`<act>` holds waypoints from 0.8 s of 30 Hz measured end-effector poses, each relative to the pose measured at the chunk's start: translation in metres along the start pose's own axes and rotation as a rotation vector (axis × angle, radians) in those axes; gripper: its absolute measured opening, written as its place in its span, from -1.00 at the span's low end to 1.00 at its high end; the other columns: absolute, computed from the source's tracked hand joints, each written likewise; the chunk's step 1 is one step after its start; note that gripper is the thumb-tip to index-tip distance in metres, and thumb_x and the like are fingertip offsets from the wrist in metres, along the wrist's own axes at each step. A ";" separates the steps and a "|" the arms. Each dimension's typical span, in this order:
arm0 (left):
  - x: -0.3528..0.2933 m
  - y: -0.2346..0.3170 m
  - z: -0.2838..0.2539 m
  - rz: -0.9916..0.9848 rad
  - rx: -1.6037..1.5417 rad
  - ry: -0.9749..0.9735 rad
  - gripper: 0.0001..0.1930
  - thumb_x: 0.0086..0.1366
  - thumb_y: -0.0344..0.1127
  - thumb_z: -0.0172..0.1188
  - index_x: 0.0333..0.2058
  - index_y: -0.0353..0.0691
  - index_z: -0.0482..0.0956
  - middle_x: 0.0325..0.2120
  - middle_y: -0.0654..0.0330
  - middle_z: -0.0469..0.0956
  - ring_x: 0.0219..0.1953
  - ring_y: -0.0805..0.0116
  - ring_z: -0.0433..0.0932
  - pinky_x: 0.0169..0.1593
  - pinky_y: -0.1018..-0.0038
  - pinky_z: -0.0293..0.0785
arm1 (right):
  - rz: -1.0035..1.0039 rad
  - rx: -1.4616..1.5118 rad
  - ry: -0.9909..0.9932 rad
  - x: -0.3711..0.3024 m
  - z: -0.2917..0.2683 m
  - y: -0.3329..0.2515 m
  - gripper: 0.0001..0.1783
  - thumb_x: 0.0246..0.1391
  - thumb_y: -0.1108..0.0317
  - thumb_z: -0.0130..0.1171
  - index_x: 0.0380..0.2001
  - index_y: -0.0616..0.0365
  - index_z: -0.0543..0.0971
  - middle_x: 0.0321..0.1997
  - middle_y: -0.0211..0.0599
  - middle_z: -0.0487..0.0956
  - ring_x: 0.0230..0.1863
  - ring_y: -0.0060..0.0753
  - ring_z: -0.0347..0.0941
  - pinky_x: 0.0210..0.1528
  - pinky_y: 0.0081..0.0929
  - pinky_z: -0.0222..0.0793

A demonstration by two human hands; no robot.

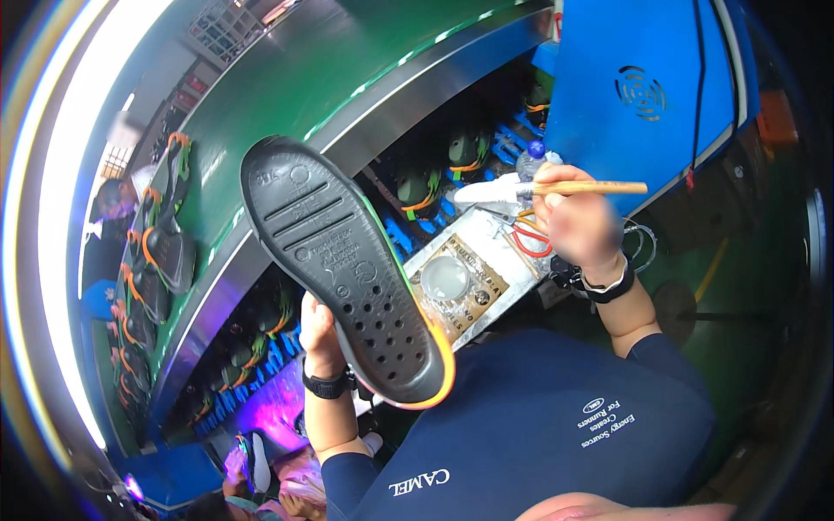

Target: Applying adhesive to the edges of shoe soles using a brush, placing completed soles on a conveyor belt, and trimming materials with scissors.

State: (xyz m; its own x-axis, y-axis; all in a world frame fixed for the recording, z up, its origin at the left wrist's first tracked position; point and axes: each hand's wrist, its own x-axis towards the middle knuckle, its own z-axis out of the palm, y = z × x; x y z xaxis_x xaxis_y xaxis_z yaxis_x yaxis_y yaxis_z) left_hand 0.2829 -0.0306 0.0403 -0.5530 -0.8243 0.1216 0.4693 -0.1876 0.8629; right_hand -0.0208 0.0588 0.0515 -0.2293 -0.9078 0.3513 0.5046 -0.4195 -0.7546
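Note:
My left hand [320, 337] grips a large dark grey shoe sole [334, 234] from behind. The sole's perforated, grooved face shows, and its rim runs from green to orange and pink; most of my left fingers are hidden behind it. In my right hand [584, 224] is a brush [599, 187] with a wooden handle and pale bristles pointing left. The brush is apart from the sole. Below it, a round clear dish [445, 278] rests on brown cardboard [476, 314] on a small pale stand. A red-handled tool [532, 243] lies near my right hand.
A green conveyor belt [417, 43] with a metal edge curves across the far side, carrying several dark shoe uppers [165, 256] at left. More uppers [419, 191] sit on blue holders beneath. A blue machine housing [599, 52] stands right. A bottle [532, 161] stands behind the brush. Other people [300, 486] are at left.

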 end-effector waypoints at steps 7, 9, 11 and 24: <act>0.089 0.023 0.032 -0.206 -0.006 0.010 -0.44 0.15 -0.02 -0.20 -0.01 -0.38 0.19 -0.16 -0.12 0.35 -0.21 0.07 0.43 -0.16 0.26 0.39 | -0.104 -0.116 0.125 -0.029 -0.037 -0.043 -0.76 -0.08 0.53 -0.09 -0.25 0.27 0.35 -0.51 -0.25 0.36 -0.62 -0.51 0.26 -0.62 -0.64 0.15; 0.149 0.032 0.061 -0.298 -0.048 -0.091 -0.50 0.17 -0.09 -0.22 -0.05 -0.39 0.23 -0.18 -0.12 0.37 -0.22 0.07 0.44 -0.17 0.25 0.40 | -0.173 -0.135 0.257 -0.048 -0.056 -0.051 -0.76 -0.08 0.52 -0.09 -0.26 0.26 0.35 -0.52 -0.25 0.36 -0.62 -0.51 0.26 -0.63 -0.65 0.15; 0.228 0.037 0.104 -0.421 -0.127 -0.181 -0.53 0.14 -0.11 -0.10 -0.06 -0.33 0.27 -0.18 -0.08 0.38 -0.28 0.08 0.47 -0.17 0.28 0.40 | -0.217 -0.154 0.351 -0.066 -0.069 -0.056 -0.77 -0.08 0.50 -0.08 -0.27 0.25 0.35 -0.51 -0.26 0.36 -0.63 -0.52 0.26 -0.64 -0.66 0.14; 0.300 0.031 0.127 0.001 0.978 -0.129 -0.49 0.11 -0.28 0.07 -0.03 -0.45 0.16 -0.27 -0.03 0.44 -0.23 0.27 0.45 -0.26 0.43 0.47 | -0.196 -0.123 0.415 -0.072 -0.084 -0.054 -0.77 -0.06 0.44 -0.06 -0.26 0.23 0.35 -0.49 -0.29 0.37 -0.65 -0.54 0.25 -0.69 -0.70 0.13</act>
State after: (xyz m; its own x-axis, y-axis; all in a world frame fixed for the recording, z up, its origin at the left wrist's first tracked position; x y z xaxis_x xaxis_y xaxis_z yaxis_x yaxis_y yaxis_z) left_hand 0.0437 -0.2161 0.1663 -0.6508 -0.7488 0.1252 -0.2740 0.3855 0.8811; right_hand -0.1014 0.1459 0.0201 -0.6364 -0.7257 0.2613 0.3221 -0.5578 -0.7649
